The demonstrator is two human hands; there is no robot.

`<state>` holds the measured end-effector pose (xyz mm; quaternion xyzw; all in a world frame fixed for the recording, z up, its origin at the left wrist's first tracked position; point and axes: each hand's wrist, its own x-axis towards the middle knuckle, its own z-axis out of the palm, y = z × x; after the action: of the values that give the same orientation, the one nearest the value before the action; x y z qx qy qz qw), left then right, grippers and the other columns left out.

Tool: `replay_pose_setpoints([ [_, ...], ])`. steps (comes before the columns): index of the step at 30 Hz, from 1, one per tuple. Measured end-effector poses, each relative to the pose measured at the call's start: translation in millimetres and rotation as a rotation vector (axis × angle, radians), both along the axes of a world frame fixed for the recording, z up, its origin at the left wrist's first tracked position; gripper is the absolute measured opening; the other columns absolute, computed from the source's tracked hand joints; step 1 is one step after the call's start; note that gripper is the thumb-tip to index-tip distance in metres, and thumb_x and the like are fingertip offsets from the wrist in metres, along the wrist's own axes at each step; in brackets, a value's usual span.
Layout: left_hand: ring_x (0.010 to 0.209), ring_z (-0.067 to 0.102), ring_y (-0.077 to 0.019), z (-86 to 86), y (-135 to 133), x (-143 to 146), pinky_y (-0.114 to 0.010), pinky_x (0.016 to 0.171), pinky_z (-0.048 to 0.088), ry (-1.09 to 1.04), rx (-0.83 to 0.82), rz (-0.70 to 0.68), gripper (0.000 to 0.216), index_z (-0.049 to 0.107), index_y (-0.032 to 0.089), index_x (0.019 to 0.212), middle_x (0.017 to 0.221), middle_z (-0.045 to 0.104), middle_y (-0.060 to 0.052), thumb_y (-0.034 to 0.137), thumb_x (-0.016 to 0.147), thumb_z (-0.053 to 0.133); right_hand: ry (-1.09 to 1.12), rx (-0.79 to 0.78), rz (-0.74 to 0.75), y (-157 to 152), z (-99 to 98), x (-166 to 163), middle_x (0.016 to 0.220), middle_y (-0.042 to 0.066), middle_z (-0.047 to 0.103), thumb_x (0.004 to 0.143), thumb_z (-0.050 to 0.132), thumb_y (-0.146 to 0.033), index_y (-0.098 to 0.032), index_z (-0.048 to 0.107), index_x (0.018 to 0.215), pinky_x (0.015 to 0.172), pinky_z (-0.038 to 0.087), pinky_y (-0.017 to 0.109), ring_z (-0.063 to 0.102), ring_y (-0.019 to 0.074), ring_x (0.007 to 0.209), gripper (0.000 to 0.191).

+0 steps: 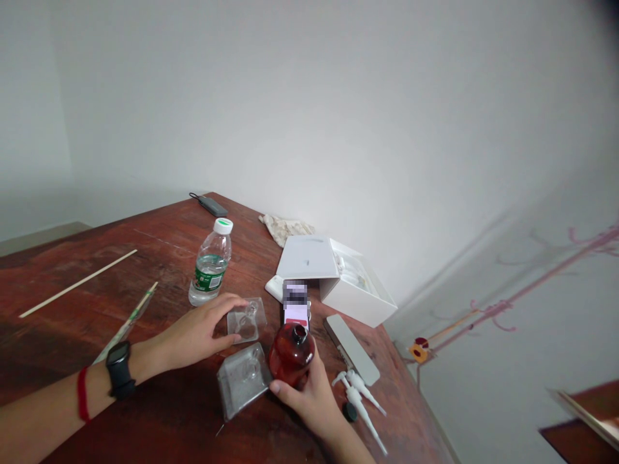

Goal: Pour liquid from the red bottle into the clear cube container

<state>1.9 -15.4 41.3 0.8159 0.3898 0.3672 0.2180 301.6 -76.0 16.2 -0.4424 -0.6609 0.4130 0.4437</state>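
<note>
One brown bottle (290, 361) in my right hand (312, 394)

That hand wraps its side; the mouth is uncapped and I cannot see inside. My left hand (207, 327) spreads wide at one of two clear plastic trays (244, 381). Beyond it stands one capped water bottle (210, 267), partly full. Past my grip, one white box (351, 301) holds pale items; to the right lie two white pumps (358, 406) and one black cap (349, 412).

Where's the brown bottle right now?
In the head view, lower middle, the brown bottle is in the right hand, right of the nearer clear tray and in front of the phone.
</note>
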Motion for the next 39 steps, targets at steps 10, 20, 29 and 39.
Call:
replay_pose_setpoints([
  [10,0.134,0.066,-0.0321,3.6,-4.7,0.0,-0.046,0.117,0.051,-0.017,0.030,-0.028,0.049,0.062,0.027,0.139,0.145,0.068,-0.010,0.032,0.093,0.076,0.018,-0.002,-0.010,-0.1,-1.0,0.1,0.145,0.017,0.069,0.072,0.097,-0.058,-0.024,0.051,0.153,0.123,0.045,0.054,0.064,0.0382,0.137,0.099],
  [20,0.134,0.067,-0.0332,4.9,-9.5,2.6,-0.045,0.119,0.051,-0.021,0.030,-0.043,0.050,0.063,0.027,0.140,0.146,0.068,-0.010,0.036,0.093,0.077,0.004,0.004,0.016,-1.7,2.4,-1.2,0.145,0.017,0.069,0.076,0.096,-0.055,-0.024,0.052,0.151,0.122,0.045,0.057,0.067,0.0384,0.133,0.092],
  [29,0.137,0.065,-0.0334,5.9,-8.5,0.9,-0.046,0.120,0.050,-0.025,0.016,-0.083,0.051,0.064,0.027,0.141,0.147,0.068,-0.010,0.037,0.093,0.077,-0.013,0.016,0.004,-2.4,3.9,-0.8,0.145,0.016,0.069,0.075,0.096,-0.056,-0.023,0.053,0.151,0.122,0.046,0.053,0.066,0.0373,0.134,0.093],
  [39,0.138,0.063,-0.0329,10.3,-11.3,-0.1,-0.045,0.122,0.048,-0.024,0.009,-0.130,0.050,0.064,0.027,0.142,0.149,0.066,-0.010,0.040,0.095,0.075,-0.028,0.013,-0.011,-2.3,1.7,0.9,0.147,0.017,0.067,0.073,0.096,-0.060,-0.024,0.053,0.152,0.123,0.045,0.054,0.063,0.0378,0.137,0.096],
])
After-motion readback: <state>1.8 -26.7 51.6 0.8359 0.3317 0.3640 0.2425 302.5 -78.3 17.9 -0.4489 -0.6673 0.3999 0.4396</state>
